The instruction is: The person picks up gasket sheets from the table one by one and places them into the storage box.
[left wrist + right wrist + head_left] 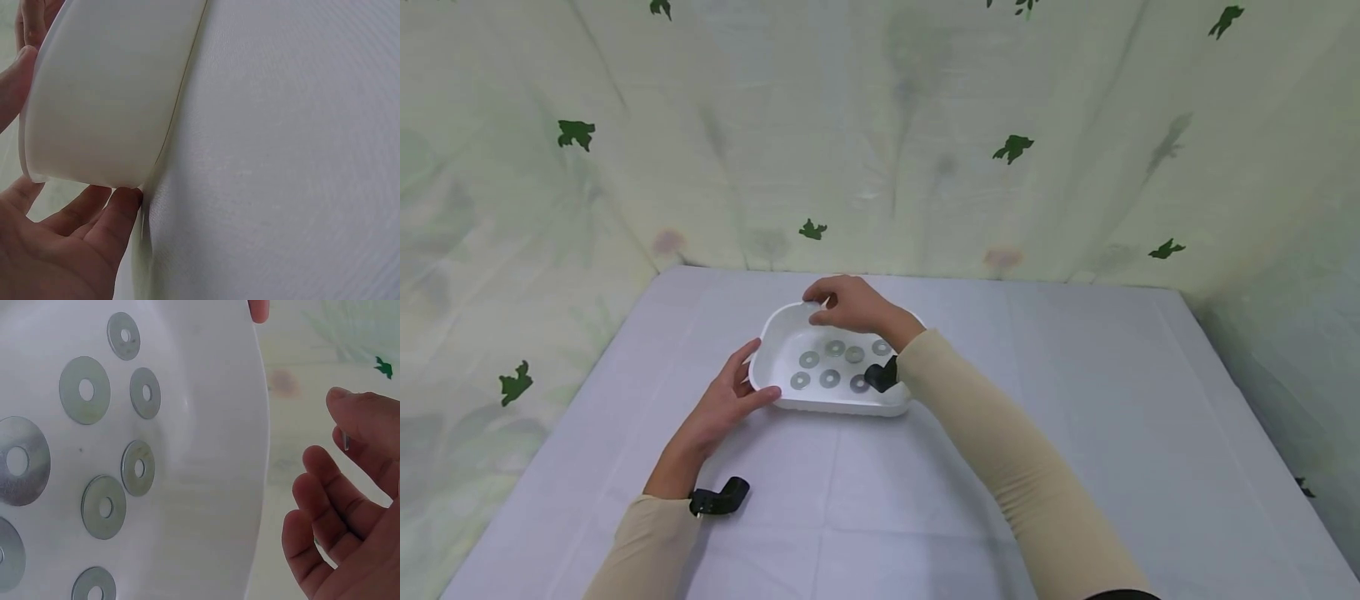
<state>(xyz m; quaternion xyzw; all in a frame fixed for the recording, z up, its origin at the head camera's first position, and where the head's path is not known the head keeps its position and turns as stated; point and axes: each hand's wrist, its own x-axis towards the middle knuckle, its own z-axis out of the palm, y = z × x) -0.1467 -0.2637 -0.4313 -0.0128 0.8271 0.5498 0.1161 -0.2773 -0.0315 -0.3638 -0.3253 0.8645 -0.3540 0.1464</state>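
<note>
A white tray (835, 407) with rounded corners stands on the cloth-covered table, several flat metal washers (85, 410) lying spread over its floor. At the tray's left end, my left hand (718, 412) grips it: in the left wrist view the thumb lies on the rim and the fingers bear on the side and lower edge. My right hand (855, 306) is over the far rim. Thumb and index finger pinch a small metal piece (346, 441), seen edge-on, which looks like a washer; most of it is hidden by the fingers. The other fingers are loosely bent.
A pale cloth (1075, 433) covers the table around the tray. Behind and at the sides hangs a curtain (880, 125) with green leaf shapes. Black wrist cameras sit on both wrists, and the right one hides part of the tray's right side in the head view.
</note>
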